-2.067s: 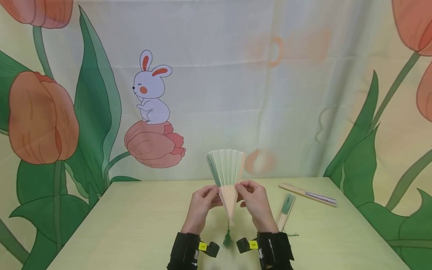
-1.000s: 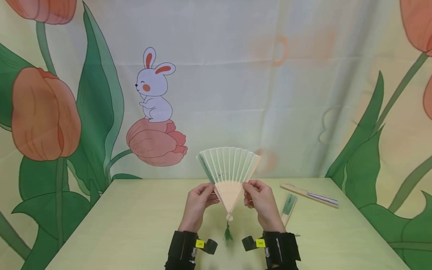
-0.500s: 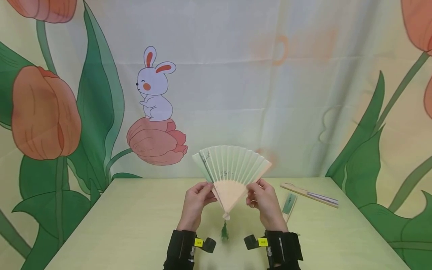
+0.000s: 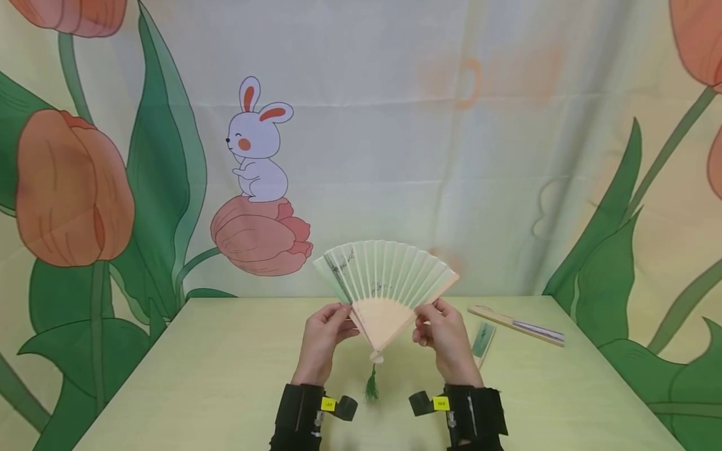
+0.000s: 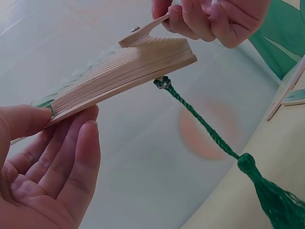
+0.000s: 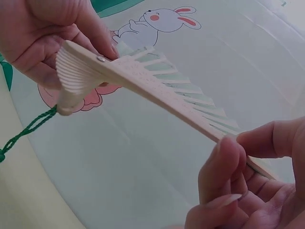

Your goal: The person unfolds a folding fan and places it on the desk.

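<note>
A pale green folding fan point(image 4: 389, 275) with light wooden ribs is spread wide above the table, its narrow pivot end pointing down. From that end hangs a green tassel point(image 4: 371, 383), seen large in the left wrist view point(image 5: 245, 164). My left hand point(image 4: 323, 341) pinches the fan's left edge between thumb and fingers. On the opposite edge, my right hand point(image 4: 442, 338) pinches the outer rib, which the right wrist view shows as a long wooden guard stick point(image 6: 157, 98). Dark printed marks show on the fan's left folds.
A folded fan with a green panel point(image 4: 483, 341) lies behind my right wrist, partly hidden by it. Farther right lies another folded fan with a pale purple strip point(image 4: 519, 326). Behind the yellow-green table point(image 4: 197, 376) hangs a curtain point(image 4: 395, 125) printed with tulips and a rabbit.
The fan has gone from a narrow wedge to a wide spread. My hands have moved apart, the left one leftward and the right one rightward. The folded fans lie where they were.
</note>
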`<state>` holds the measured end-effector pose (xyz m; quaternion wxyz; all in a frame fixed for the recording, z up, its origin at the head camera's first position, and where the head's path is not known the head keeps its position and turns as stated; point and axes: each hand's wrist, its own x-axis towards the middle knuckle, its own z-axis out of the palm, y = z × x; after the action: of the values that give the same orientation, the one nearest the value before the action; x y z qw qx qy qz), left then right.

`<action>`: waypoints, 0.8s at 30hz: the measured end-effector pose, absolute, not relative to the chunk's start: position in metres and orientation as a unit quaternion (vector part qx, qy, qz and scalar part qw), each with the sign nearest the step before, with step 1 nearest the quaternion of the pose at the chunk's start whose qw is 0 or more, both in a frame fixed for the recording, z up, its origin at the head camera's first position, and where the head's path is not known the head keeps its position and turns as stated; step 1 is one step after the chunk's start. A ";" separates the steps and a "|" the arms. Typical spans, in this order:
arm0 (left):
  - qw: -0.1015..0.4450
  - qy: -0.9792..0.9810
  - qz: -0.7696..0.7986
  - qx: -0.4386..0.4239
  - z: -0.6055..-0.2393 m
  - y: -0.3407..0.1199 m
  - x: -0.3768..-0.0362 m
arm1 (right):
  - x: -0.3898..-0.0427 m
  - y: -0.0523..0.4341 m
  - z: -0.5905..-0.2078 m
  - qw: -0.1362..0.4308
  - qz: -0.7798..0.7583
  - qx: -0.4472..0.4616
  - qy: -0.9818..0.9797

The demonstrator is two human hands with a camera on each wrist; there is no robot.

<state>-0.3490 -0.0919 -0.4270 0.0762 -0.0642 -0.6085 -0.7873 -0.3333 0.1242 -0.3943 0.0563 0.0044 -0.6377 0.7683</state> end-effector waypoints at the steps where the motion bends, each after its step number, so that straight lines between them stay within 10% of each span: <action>1: 0.077 -0.607 -0.789 -0.063 -0.427 -0.092 -0.349 | -0.334 0.125 -0.394 0.057 0.770 0.002 -0.636; 24: 0.081 -0.593 -0.800 -0.053 -0.426 -0.097 -0.350 | -0.336 0.126 -0.396 0.067 0.782 -0.015 -0.619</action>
<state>-0.3496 -0.0972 -0.4259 0.0808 -0.0532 -0.5926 -0.7996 -0.3355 0.1264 -0.3956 0.0668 -0.0151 -0.6190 0.7824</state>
